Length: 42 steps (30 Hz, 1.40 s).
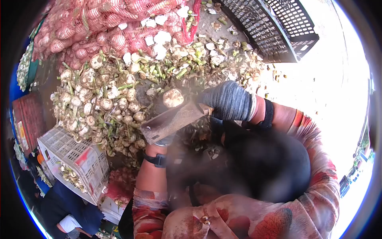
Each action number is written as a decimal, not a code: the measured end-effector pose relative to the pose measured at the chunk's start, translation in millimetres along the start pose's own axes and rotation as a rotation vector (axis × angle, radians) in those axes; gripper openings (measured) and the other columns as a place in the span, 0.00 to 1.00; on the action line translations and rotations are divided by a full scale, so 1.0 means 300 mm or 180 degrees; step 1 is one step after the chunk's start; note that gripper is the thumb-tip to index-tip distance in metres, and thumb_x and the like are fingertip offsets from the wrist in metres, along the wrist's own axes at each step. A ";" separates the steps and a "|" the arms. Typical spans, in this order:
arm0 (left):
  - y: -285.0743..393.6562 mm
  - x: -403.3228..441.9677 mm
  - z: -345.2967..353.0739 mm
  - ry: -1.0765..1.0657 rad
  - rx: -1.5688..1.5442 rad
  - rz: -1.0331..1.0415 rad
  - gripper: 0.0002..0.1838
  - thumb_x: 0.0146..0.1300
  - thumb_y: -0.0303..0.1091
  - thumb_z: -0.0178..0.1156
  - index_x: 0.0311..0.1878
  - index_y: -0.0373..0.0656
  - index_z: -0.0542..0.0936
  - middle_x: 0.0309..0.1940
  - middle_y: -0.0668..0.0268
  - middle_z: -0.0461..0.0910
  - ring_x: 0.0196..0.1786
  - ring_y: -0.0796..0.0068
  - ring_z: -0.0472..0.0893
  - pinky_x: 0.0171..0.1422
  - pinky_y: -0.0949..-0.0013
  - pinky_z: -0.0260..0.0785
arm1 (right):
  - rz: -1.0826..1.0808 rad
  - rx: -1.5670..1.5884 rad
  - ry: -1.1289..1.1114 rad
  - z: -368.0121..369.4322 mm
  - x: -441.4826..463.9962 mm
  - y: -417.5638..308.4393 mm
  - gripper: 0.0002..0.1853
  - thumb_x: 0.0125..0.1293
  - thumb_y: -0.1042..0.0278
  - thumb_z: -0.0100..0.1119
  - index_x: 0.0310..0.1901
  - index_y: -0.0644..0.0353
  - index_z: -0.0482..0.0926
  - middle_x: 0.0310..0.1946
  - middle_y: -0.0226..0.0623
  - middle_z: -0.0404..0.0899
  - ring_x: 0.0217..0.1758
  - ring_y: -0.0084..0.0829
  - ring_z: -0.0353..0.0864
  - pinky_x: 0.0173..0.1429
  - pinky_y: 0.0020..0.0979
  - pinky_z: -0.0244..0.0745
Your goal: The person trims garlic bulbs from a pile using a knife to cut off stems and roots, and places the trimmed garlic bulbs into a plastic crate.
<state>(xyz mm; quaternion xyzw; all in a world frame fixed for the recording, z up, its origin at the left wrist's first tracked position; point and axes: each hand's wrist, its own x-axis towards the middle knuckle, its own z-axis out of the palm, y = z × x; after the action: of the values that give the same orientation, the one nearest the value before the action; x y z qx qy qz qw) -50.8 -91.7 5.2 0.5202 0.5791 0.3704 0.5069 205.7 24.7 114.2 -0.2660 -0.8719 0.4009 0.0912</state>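
My right hand (230,100), in a grey knitted glove, is closed around the handle of a broad-bladed knife (173,122). Its worn, dull blade points left across the front of my left hand (165,140). Only a bit of that hand's grey glove shows below the blade, above a dark wristwatch. A trimmed garlic bulb (173,98) sits just beyond the blade's upper edge, apparently in my left hand, whose fingers are mostly hidden. Left of it lies a large heap of garlic bulbs (105,104) with cut stems and dry roots.
Red mesh sacks of garlic (99,30) lie at the back. Green stem cuttings and skins (187,63) cover the ground in front. A black plastic crate (258,30) stands back right, a white crate (75,159) at left. Another person (65,207) is at lower left.
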 end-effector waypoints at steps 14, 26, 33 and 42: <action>0.043 -0.033 0.026 -0.0134 0.0576 0.0071 0.17 0.65 0.29 0.61 0.56 0.37 0.75 0.49 0.60 0.81 0.51 0.70 0.81 0.57 0.68 0.73 | -0.0039 -0.0468 -0.0057 0.086 0.000 0.054 0.25 0.50 0.68 0.63 0.54 0.52 0.73 0.34 0.41 0.80 0.35 0.47 0.82 0.35 0.42 0.77; 0.306 -0.081 -0.048 0.1019 -0.0137 -0.0334 0.22 0.61 0.30 0.62 0.58 0.42 0.68 0.44 0.69 0.73 0.42 0.78 0.73 0.49 0.72 0.71 | 0.1645 -0.1330 0.0135 0.158 -0.050 0.338 0.17 0.58 0.68 0.56 0.51 0.55 0.76 0.32 0.47 0.82 0.37 0.48 0.83 0.38 0.45 0.77; 0.407 -0.301 -0.705 0.3465 -0.2890 0.0983 0.29 0.71 0.53 0.47 0.58 0.32 0.70 0.56 0.48 0.75 0.58 0.53 0.76 0.77 0.48 0.54 | 0.1756 -0.0859 0.0626 0.173 -0.070 0.340 0.21 0.56 0.65 0.61 0.52 0.57 0.76 0.33 0.51 0.81 0.39 0.51 0.82 0.42 0.46 0.77; -0.005 -0.019 -0.201 0.0129 0.4361 -0.0468 0.17 0.58 0.39 0.62 0.50 0.44 0.81 0.52 0.57 0.77 0.60 0.56 0.72 0.70 0.52 0.56 | 0.1509 -0.0733 0.0011 0.201 -0.048 0.222 0.19 0.54 0.62 0.63 0.49 0.55 0.77 0.33 0.48 0.82 0.37 0.51 0.83 0.41 0.47 0.77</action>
<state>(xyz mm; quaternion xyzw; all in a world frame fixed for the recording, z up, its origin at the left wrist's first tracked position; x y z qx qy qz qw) -110.0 -91.5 17.6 0.6756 0.7257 -0.1049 0.0766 221.4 13.5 25.3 -0.4721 -0.8250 0.3087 -0.0346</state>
